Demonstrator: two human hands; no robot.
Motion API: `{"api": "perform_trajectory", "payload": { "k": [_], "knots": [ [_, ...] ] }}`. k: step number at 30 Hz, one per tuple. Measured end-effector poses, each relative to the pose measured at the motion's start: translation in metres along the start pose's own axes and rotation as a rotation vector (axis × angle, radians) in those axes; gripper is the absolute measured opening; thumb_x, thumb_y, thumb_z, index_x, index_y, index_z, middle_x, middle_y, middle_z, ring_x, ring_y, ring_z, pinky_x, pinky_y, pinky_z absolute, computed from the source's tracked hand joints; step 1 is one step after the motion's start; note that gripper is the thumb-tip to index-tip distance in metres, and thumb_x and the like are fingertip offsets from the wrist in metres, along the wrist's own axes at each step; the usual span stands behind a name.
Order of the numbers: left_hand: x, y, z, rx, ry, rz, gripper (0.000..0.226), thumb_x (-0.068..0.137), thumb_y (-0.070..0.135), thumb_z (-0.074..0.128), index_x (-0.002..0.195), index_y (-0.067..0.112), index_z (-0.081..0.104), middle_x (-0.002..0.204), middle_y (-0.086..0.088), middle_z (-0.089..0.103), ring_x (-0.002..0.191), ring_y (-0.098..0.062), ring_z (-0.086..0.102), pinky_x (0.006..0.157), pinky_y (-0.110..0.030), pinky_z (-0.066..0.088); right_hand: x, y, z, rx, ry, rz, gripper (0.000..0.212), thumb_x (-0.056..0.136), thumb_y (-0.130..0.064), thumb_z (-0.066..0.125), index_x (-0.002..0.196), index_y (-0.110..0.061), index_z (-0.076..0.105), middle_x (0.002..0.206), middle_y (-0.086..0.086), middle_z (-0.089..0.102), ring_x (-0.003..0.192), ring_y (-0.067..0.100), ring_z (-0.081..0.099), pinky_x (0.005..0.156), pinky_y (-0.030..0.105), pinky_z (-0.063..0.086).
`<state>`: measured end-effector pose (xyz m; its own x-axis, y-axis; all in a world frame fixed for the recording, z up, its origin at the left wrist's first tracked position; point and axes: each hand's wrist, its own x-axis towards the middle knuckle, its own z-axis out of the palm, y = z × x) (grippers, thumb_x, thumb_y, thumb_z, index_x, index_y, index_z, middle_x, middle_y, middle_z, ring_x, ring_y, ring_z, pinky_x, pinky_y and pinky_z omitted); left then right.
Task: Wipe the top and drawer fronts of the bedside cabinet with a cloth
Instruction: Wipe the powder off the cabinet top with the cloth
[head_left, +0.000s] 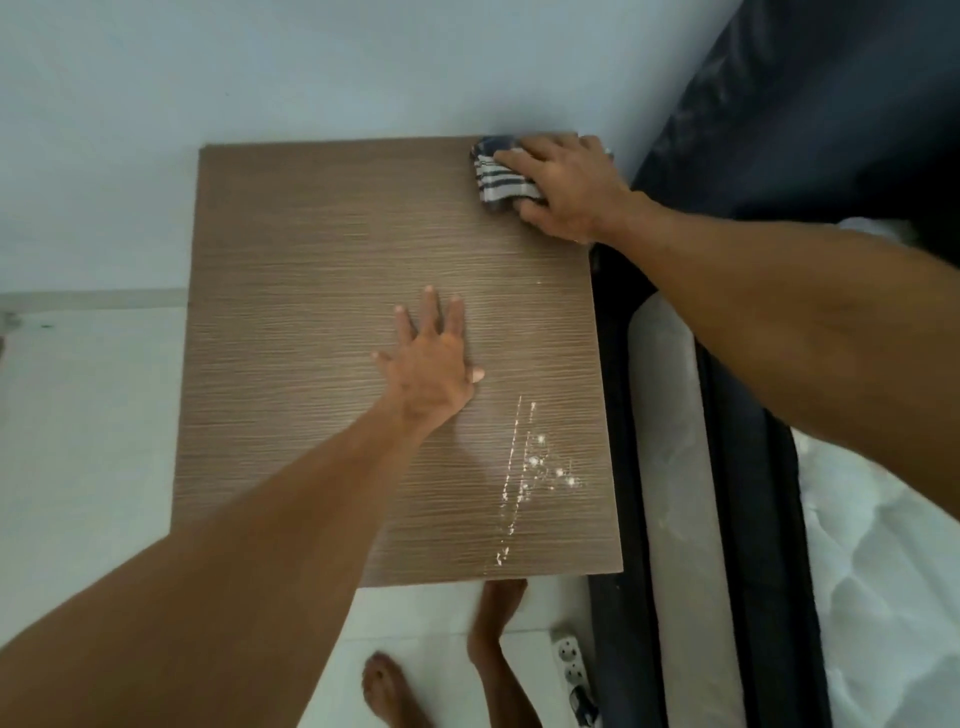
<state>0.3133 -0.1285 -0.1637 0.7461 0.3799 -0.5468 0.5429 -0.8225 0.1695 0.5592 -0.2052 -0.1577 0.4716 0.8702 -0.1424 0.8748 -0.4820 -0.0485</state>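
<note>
Brown wood-grain bedside cabinet top against pale wall, bed alongside. Left hand flat mid-top, fingers spread apart. Right hand at far right corner, fingers clamped on striped cloth. Wet droplets near front right edge.

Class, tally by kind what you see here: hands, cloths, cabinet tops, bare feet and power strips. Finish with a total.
Hands: 2 (left hand, right hand)
Cloth: 1
Cabinet top: 1
Bare feet: 2
Power strip: 1
Total: 7
</note>
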Motion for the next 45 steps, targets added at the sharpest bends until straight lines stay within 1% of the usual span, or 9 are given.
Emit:
{"api": "perform_trajectory", "payload": {
  "k": [2, 4, 9, 19, 27, 31, 37, 41, 45],
  "knots": [
    [-0.001, 0.001, 0.000, -0.008, -0.008, 0.002, 0.090, 0.090, 0.043, 0.059, 0.154, 0.026, -0.004, 0.162, -0.003, -0.015, 0.148, -0.040, -0.007, 0.107, -0.071, 0.025, 0.007, 0.003, 0.001, -0.133, -0.032, 0.027, 0.071, 0.085, -0.068, 0.020, 0.146, -0.034, 0.036, 0.153, 0.008, 0.036, 0.133, 0.034, 0.037, 0.106, 0.055, 0.024],
    [0.000, 0.001, 0.001, -0.017, -0.004, 0.007, 0.090, 0.090, 0.042, 0.059, 0.153, 0.027, -0.004, 0.162, -0.003, -0.016, 0.147, -0.040, -0.008, 0.107, -0.071, 0.024, 0.013, 0.004, 0.004, -0.121, -0.054, 0.039, 0.076, 0.086, -0.074, 0.008, 0.149, -0.036, 0.029, 0.157, 0.007, 0.027, 0.140, 0.032, 0.029, 0.109, 0.056, 0.021],
    [0.000, 0.001, 0.002, -0.004, -0.011, -0.010, 0.091, 0.091, 0.041, 0.059, 0.153, 0.027, -0.006, 0.162, -0.002, -0.019, 0.148, -0.039, -0.010, 0.108, -0.071, 0.023, 0.007, -0.003, 0.031, 0.077, -0.104, 0.119, 0.071, 0.090, -0.074, 0.008, 0.153, -0.043, 0.004, 0.164, 0.005, -0.002, 0.149, 0.033, -0.004, 0.116, 0.062, 0.000],
    [-0.001, 0.002, 0.001, -0.033, -0.008, -0.009, 0.093, 0.089, 0.042, 0.061, 0.154, 0.027, -0.004, 0.162, 0.000, -0.017, 0.148, -0.037, -0.010, 0.109, -0.070, 0.020, -0.073, -0.055, 0.049, 0.059, -0.062, 0.108, 0.068, 0.089, -0.074, -0.001, 0.152, -0.046, -0.005, 0.164, 0.008, -0.006, 0.149, 0.036, -0.006, 0.115, 0.063, 0.000],
    [-0.006, -0.019, 0.023, 0.006, 0.059, 0.140, 0.091, 0.085, 0.037, 0.059, 0.154, 0.020, 0.001, 0.163, -0.012, 0.000, 0.149, -0.035, 0.001, 0.115, -0.061, 0.022, -0.145, -0.115, 0.065, 0.048, -0.054, 0.091, 0.066, 0.092, -0.070, 0.005, 0.153, -0.045, -0.001, 0.164, 0.008, 0.000, 0.149, 0.035, -0.001, 0.115, 0.059, 0.002],
    [-0.031, -0.027, 0.034, 0.014, 0.049, 0.191, 0.097, 0.085, 0.034, 0.064, 0.154, 0.012, 0.001, 0.163, -0.014, -0.001, 0.149, -0.034, 0.002, 0.118, -0.055, 0.020, -0.177, -0.143, 0.072, 0.056, -0.066, 0.118, 0.066, 0.092, -0.070, 0.005, 0.152, -0.045, -0.005, 0.164, 0.007, -0.002, 0.149, 0.034, -0.003, 0.116, 0.060, 0.002],
    [-0.062, -0.044, 0.048, 0.040, 0.033, 0.249, 0.092, 0.084, 0.017, 0.062, 0.153, 0.006, 0.003, 0.162, -0.015, -0.001, 0.150, -0.032, 0.000, 0.118, -0.052, 0.022, -0.229, -0.188, 0.082, 0.064, -0.066, 0.126, 0.064, 0.094, -0.068, 0.011, 0.153, -0.045, -0.001, 0.164, 0.005, 0.001, 0.149, 0.033, 0.000, 0.117, 0.059, 0.005],
    [-0.085, -0.050, 0.057, 0.056, 0.055, 0.260, 0.088, 0.085, 0.015, 0.062, 0.153, 0.008, 0.008, 0.162, -0.014, 0.001, 0.149, -0.034, 0.005, 0.117, -0.052, 0.024, -0.261, -0.218, 0.085, 0.046, -0.051, 0.154, 0.062, 0.096, -0.062, 0.023, 0.153, -0.040, 0.016, 0.161, 0.003, 0.019, 0.145, 0.032, 0.021, 0.109, 0.056, 0.025],
    [-0.104, -0.058, 0.070, 0.070, 0.061, 0.280, 0.085, 0.086, 0.015, 0.062, 0.153, 0.010, 0.010, 0.163, -0.012, 0.001, 0.149, -0.033, 0.005, 0.118, -0.051, 0.023, -0.290, -0.251, 0.086, 0.100, 0.028, 0.165, 0.060, 0.090, -0.045, 0.057, 0.145, -0.029, 0.040, 0.147, 0.007, 0.045, 0.120, 0.034, 0.046, 0.089, 0.056, 0.045]
  ]
}}
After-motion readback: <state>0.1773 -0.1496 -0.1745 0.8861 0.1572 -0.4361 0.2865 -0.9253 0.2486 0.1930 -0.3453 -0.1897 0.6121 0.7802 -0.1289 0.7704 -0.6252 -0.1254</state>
